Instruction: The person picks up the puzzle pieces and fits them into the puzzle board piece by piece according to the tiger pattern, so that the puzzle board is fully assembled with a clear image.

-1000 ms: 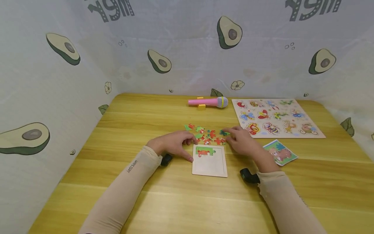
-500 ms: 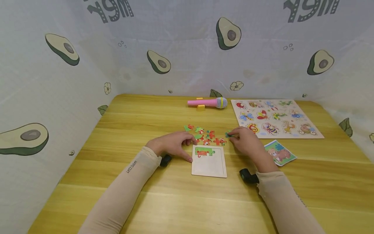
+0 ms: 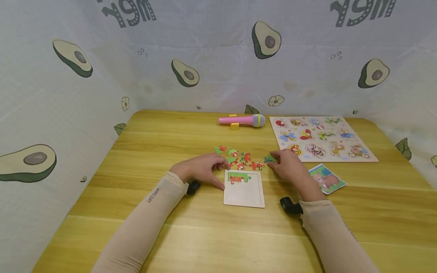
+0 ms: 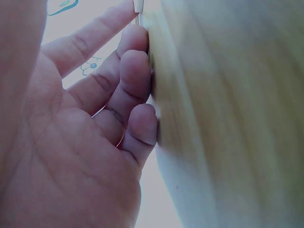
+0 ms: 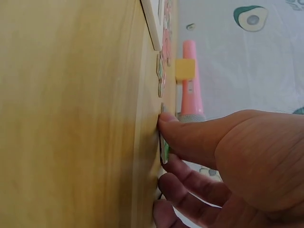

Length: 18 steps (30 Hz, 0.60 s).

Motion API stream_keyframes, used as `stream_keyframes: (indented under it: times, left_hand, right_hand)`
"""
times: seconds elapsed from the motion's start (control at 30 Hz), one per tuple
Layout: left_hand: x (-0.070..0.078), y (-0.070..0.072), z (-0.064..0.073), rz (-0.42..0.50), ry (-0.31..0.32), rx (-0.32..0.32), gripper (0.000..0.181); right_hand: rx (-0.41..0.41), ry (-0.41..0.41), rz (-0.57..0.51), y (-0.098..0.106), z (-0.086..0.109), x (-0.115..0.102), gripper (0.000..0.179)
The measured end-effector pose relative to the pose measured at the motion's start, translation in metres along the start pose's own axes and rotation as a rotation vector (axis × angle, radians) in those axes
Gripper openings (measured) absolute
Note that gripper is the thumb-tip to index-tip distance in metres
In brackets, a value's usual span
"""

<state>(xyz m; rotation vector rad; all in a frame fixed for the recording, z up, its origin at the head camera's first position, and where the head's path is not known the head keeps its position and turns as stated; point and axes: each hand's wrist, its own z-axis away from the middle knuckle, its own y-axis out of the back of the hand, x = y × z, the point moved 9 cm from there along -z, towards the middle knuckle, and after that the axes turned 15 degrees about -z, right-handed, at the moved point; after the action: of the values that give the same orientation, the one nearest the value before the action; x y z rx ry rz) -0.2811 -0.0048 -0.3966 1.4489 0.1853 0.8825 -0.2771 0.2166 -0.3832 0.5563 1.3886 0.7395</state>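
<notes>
My right hand (image 3: 289, 167) has thumb and fingertips on a dark green jigsaw piece (image 3: 268, 159), low at the table. In the right wrist view the piece (image 5: 165, 153) lies nearly flat, the thumb on one end and a finger at the other. My left hand (image 3: 203, 168) rests at the left side of a square wooden puzzle tray (image 3: 243, 197): thumb at the left edge, index finger by the upper left corner. Its other fingertips (image 4: 142, 123) rest on the table. Joined green and red pieces (image 3: 239, 177) fill the tray's upper left. Several loose pieces (image 3: 254, 165) lie just behind it.
A picture card (image 3: 329, 181) lies beside my right wrist. Behind it is a large peg board (image 3: 319, 142) with insect pictures. A pink toy microphone (image 3: 239, 120) rests on a yellow stand at the back, before the patterned curtain (image 3: 222, 57).
My right hand has drawn the dark green jigsaw piece a little right and toward me, away from the other loose pieces, and turned it. The left hand stays at the tray.
</notes>
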Motion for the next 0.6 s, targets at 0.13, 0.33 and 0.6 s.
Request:
stream_keyframes:
  times: [0.13, 0.33, 0.6]
  left_hand:
    - [-0.0001, -0.0005, -0.0004, 0.000, 0.001, -0.003, 0.060]
    - [0.0004, -0.0003, -0.0002, -0.005, -0.004, -0.003, 0.059]
    - [-0.0003, -0.0010, -0.0006, 0.003, -0.006, -0.003, 0.061]
  right_hand:
    - [0.007, 0.002, -0.005, 0.0009, 0.0006, 0.0009, 0.044]
    - [0.019, 0.026, -0.039, 0.0018, 0.0027, -0.0015, 0.042]
    - [0.023, 0.065, -0.085, 0.0041, 0.0046, -0.0054, 0.039]
